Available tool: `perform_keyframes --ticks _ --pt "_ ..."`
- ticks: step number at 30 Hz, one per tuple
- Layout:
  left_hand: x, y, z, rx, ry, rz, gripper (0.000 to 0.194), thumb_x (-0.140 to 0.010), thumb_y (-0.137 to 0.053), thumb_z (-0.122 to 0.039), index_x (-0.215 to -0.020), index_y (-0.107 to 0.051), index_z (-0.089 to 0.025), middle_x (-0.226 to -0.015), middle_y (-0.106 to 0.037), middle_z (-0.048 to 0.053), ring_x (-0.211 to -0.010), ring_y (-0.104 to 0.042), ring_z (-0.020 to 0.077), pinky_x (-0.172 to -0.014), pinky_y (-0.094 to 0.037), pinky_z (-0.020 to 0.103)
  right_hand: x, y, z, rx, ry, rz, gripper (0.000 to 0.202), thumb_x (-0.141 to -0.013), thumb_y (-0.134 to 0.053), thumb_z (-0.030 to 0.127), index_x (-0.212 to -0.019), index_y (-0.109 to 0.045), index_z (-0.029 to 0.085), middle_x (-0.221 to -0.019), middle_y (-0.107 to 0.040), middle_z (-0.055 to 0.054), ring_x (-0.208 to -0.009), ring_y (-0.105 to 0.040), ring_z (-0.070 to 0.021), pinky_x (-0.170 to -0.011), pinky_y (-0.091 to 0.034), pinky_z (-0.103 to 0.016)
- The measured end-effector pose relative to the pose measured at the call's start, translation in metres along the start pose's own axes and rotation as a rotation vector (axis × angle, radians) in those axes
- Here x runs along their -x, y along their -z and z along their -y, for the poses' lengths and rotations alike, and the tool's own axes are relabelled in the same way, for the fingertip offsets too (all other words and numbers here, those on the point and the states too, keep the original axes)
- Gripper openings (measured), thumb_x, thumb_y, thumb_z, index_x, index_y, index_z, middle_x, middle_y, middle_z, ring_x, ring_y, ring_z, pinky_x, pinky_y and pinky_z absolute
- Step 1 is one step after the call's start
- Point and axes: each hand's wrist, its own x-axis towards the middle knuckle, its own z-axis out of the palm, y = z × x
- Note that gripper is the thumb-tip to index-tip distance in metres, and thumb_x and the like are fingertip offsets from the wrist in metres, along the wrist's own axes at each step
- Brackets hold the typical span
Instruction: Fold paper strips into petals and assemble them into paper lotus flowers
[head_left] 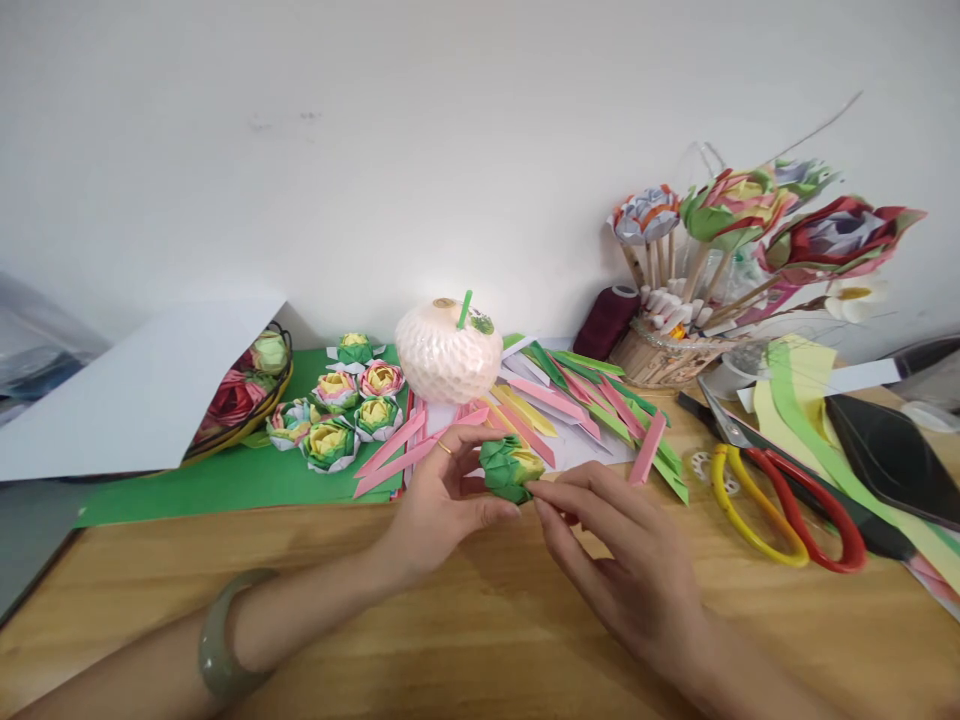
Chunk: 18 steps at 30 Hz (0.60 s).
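Observation:
A green and yellow folded-paper flower (pixel 510 468) is held above the front of the wooden table. My left hand (pixel 442 490) grips it from the left, fingers behind and thumb below. The fingertips of my right hand (pixel 626 545) pinch at the flower's right edge, where its green outer petals meet the yellow middle; the exact petal under them is hard to make out. Just behind my hands lie folded paper strips (pixel 525 400) in pink, yellow, white and green. Several finished paper flowers (pixel 332 443) stand on a green sheet (pixel 247 490) to the left.
A white textured round lamp (pixel 448 355) stands by the wall. Scissors (pixel 772 490) with yellow and red handles, a black phone (pixel 896 450) and a basket of paper flowers (pixel 675 350) are at right. A white sheet (pixel 135 400) leans over a flower basket at left.

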Motion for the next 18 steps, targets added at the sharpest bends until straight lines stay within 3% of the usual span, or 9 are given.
perform_keyframes --ticks 4,8,12,18 --pt "-0.001 0.001 0.000 -0.020 -0.028 -0.018 0.047 -0.058 -0.079 -0.017 -0.098 -0.055 -0.022 -0.094 -0.064 0.003 -0.092 -0.060 0.0193 -0.077 -0.048 0.031 -0.010 0.004 0.001 -0.375 -0.322 0.125 0.017 -0.085 -0.051 0.019 -0.081 -0.068 0.021 -0.072 -0.065 -0.002 -0.064 -0.060 -0.0137 -0.055 -0.049 -0.023" --pt "-0.002 0.001 -0.001 -0.017 -0.037 -0.030 0.048 -0.056 -0.080 -0.018 -0.097 -0.055 -0.023 -0.095 -0.063 0.002 -0.094 -0.059 0.0206 -0.076 -0.048 0.032 -0.014 0.004 -0.002 -0.541 -0.498 0.203 0.018 -0.083 -0.056 0.028 -0.074 -0.069 0.020 -0.068 -0.064 -0.001 -0.062 -0.058 -0.0133 -0.056 -0.048 -0.022" --pt "-0.002 0.000 -0.002 -0.005 -0.029 -0.009 0.047 -0.057 -0.079 -0.018 -0.097 -0.054 -0.023 -0.091 -0.064 0.002 -0.091 -0.059 0.0197 -0.075 -0.048 0.032 -0.014 0.004 -0.003 -0.634 -0.564 0.226 0.016 -0.080 -0.059 0.030 -0.075 -0.069 0.020 -0.069 -0.064 -0.001 -0.064 -0.058 -0.0132 -0.059 -0.049 -0.023" --pt "-0.001 0.001 0.000 0.019 -0.026 0.019 0.048 -0.058 -0.078 -0.014 -0.098 -0.054 -0.024 -0.093 -0.063 0.001 -0.091 -0.059 0.0182 -0.076 -0.047 0.031 -0.016 0.006 -0.002 -0.611 -0.546 0.260 0.017 -0.083 -0.056 0.028 -0.071 -0.065 0.019 -0.068 -0.061 0.001 -0.064 -0.056 -0.0121 -0.060 -0.047 -0.021"
